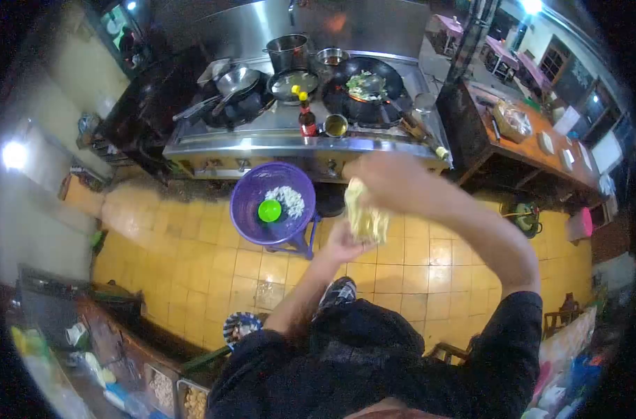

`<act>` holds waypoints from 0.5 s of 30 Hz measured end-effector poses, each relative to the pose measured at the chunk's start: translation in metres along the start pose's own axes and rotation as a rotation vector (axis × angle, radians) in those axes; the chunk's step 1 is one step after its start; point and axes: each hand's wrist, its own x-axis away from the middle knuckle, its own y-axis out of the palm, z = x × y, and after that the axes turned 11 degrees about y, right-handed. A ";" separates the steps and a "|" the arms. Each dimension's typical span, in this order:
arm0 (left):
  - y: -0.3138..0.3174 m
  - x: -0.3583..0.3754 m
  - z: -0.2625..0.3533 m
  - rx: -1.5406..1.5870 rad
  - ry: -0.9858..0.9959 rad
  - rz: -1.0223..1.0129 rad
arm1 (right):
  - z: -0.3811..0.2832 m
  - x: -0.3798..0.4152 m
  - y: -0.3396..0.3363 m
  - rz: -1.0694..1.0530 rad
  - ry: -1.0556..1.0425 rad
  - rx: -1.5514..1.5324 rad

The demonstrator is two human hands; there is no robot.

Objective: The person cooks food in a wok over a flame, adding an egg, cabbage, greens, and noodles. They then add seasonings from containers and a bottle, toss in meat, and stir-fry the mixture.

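Head view: pale bundle (369,220) below right fingers (363,171), above left fingers (358,248).

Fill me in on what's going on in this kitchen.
A person has a pale, noodle-like bundle between both hands, the right hand at its top and the left hand beneath. On the stove ahead, a wok holds greenish food. The purple basin by the stove contains something white and a green cup. Neither hand touches them.
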 end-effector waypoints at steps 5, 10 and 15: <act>0.132 -0.109 0.106 -0.300 0.166 -0.307 | 0.123 -0.081 -0.052 0.294 0.147 -0.024; 0.254 -0.222 0.211 -0.823 0.549 -0.033 | 0.238 -0.221 -0.088 0.382 0.335 0.002; 0.298 -0.359 0.304 -1.889 0.636 -0.066 | 0.345 -0.341 -0.075 0.202 0.247 0.138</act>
